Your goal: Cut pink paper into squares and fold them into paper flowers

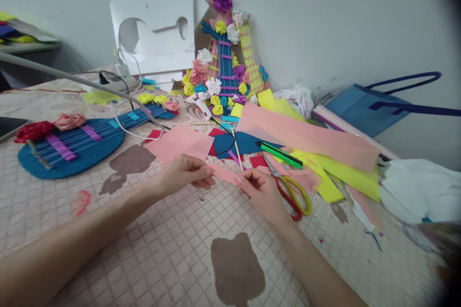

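Note:
A small strip of pink crepe paper [225,173] is stretched between my hands above the table. My left hand [183,172] pinches its left end between thumb and fingers. The right end is pinched by my right hand [261,192]. Behind my left hand lies a larger pink sheet [180,143]. Scissors [293,194] with one red and one yellow handle lie just right of my right hand. Beyond them rests a green-and-black utility knife [281,154]. A thin wooden stick [236,148] lies behind the strip.
A blue guitar-shaped craft [97,153] with paper flowers lies at left. A white glue gun [200,104] stands at the back, its cable near blue sheets [230,145]. Decorated guitars [226,64] and cut white foam board [158,19] lean on the wall. A blue bag [367,105] sits right.

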Motion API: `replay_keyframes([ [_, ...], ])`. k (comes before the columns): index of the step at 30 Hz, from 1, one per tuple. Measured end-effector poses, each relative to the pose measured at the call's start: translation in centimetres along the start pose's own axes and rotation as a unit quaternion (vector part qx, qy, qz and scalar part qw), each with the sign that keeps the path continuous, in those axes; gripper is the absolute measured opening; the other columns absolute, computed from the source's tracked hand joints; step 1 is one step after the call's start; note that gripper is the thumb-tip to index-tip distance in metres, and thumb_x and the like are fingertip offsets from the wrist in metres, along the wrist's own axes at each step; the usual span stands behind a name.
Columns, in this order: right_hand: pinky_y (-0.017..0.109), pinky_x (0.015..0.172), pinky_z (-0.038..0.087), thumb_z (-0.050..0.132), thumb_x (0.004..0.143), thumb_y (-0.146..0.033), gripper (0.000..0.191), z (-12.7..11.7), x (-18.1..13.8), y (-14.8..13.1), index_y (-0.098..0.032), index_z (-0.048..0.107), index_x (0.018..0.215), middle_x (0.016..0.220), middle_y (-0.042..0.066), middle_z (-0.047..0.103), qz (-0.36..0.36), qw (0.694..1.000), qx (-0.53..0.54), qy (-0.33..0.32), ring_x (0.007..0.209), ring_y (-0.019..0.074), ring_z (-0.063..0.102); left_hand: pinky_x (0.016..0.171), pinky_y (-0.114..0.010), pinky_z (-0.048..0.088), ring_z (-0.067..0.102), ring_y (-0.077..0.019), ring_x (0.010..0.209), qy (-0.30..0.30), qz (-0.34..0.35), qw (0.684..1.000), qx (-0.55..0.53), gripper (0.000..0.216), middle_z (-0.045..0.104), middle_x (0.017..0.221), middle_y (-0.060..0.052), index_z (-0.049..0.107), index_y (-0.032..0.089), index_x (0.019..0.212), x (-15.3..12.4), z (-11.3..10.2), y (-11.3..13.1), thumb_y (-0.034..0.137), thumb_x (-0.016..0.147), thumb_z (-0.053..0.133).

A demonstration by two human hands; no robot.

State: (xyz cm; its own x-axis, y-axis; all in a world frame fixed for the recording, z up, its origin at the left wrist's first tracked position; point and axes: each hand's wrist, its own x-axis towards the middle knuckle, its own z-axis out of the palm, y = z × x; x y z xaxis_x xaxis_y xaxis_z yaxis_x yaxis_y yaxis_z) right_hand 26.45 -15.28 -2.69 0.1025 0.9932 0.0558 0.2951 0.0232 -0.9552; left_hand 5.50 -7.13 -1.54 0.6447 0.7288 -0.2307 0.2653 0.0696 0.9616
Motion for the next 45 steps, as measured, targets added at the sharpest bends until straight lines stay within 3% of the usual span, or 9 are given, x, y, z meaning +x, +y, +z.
replay_keyframes([
  [3,0.023,0.050,0.031,0.060,0.080,-0.034,0.018,-0.2,0.0,0.2,-0.017,0.059,0.074,0.062,-0.004,0.049,-0.001,1.000,-0.007,0.009,0.054,0.0092,0.040,0.070,-0.032,0.056,0.070,-0.0204,0.077,0.013,0.005,1.000,-0.004,0.037,0.073,0.088,-0.010,0.067,0.012,0.087,0.2,-1.0,0.0,0.048,0.079,0.059],
  [8,0.023,0.052,0.034,0.058,0.082,-0.033,0.018,-0.2,-0.3,0.0,-0.017,0.059,0.074,0.065,-0.003,0.053,-0.016,0.999,-0.033,-0.012,0.058,0.0103,0.043,0.083,-0.032,0.051,0.065,-0.0184,0.093,0.147,0.159,0.969,0.115,0.034,0.070,0.101,-0.008,0.065,0.016,0.100,-0.2,-0.6,0.9,0.043,0.082,0.056],
  [11,0.023,0.054,0.036,0.056,0.084,-0.030,0.015,0.0,-0.6,-0.3,-0.018,0.060,0.076,0.067,-0.002,0.056,-0.034,0.997,-0.057,-0.034,0.060,0.0110,0.047,0.077,-0.026,0.050,0.064,-0.0169,0.090,0.121,0.203,0.950,0.203,0.032,0.070,0.100,-0.005,0.066,0.018,0.100,-0.5,0.9,1.3,0.038,0.076,0.065],
  [16,0.023,0.058,0.039,0.057,0.084,-0.029,0.012,0.5,-0.8,-1.0,-0.019,0.061,0.079,0.073,-0.001,0.060,-0.067,0.994,-0.076,-0.042,0.066,0.0121,0.052,0.057,-0.020,0.043,0.061,-0.0113,0.065,0.069,0.174,0.947,0.261,0.017,0.070,0.074,0.000,0.071,0.018,0.081,-0.5,2.1,1.3,0.028,0.083,0.057],
  [21,0.023,0.059,0.042,0.065,0.076,-0.027,0.013,1.3,-0.9,-1.2,-0.019,0.060,0.086,0.081,0.000,0.063,-0.058,0.996,-0.061,-0.038,0.071,0.0135,0.056,0.056,-0.020,0.040,0.059,-0.0108,0.062,0.075,0.163,0.950,0.257,0.017,0.070,0.071,0.001,0.071,0.018,0.080,-0.8,2.1,1.5,0.025,0.083,0.056],
  [26,0.025,0.054,0.044,0.051,0.086,-0.032,0.019,0.2,-0.6,-0.4,-0.018,0.064,0.083,0.070,0.002,0.066,0.012,0.995,-0.022,-0.094,0.062,0.0141,0.060,0.058,-0.021,0.039,0.058,-0.0120,0.065,0.095,0.133,0.952,0.258,0.018,0.070,0.071,0.000,0.071,0.017,0.077,-0.7,1.5,1.3,0.027,0.082,0.056],
  [32,0.028,0.067,0.048,0.063,0.079,-0.035,0.030,-0.8,-0.1,-0.5,-0.020,0.060,0.105,0.099,0.005,0.067,-0.026,0.995,-0.047,-0.079,0.087,0.0175,0.061,0.058,-0.022,0.039,0.058,-0.0131,0.065,0.094,0.121,0.954,0.259,0.021,0.069,0.072,-0.001,0.071,0.017,0.077,-0.5,1.0,1.0,0.031,0.082,0.056],
  [38,0.024,0.055,0.038,0.055,0.084,-0.029,0.013,0.6,-0.4,-0.6,-0.019,0.060,0.077,0.069,-0.001,0.058,-0.049,0.992,-0.096,-0.060,0.062,0.0121,0.050,0.053,-0.021,0.035,0.056,-0.0124,0.060,0.045,0.112,0.953,0.279,0.021,0.067,0.068,-0.001,0.071,0.016,0.078,-1.0,1.9,1.6,0.034,0.078,0.060],
  [45,0.023,0.056,0.037,0.054,0.084,-0.027,0.013,0.3,-0.5,-0.8,-0.019,0.062,0.079,0.072,0.000,0.061,-0.057,0.991,-0.098,-0.068,0.064,0.0127,0.051,0.049,-0.022,0.031,0.053,-0.0122,0.057,0.068,0.072,0.946,0.309,0.022,0.063,0.060,0.000,0.069,0.015,0.072,-0.6,1.7,1.2,0.035,0.075,0.061],
])
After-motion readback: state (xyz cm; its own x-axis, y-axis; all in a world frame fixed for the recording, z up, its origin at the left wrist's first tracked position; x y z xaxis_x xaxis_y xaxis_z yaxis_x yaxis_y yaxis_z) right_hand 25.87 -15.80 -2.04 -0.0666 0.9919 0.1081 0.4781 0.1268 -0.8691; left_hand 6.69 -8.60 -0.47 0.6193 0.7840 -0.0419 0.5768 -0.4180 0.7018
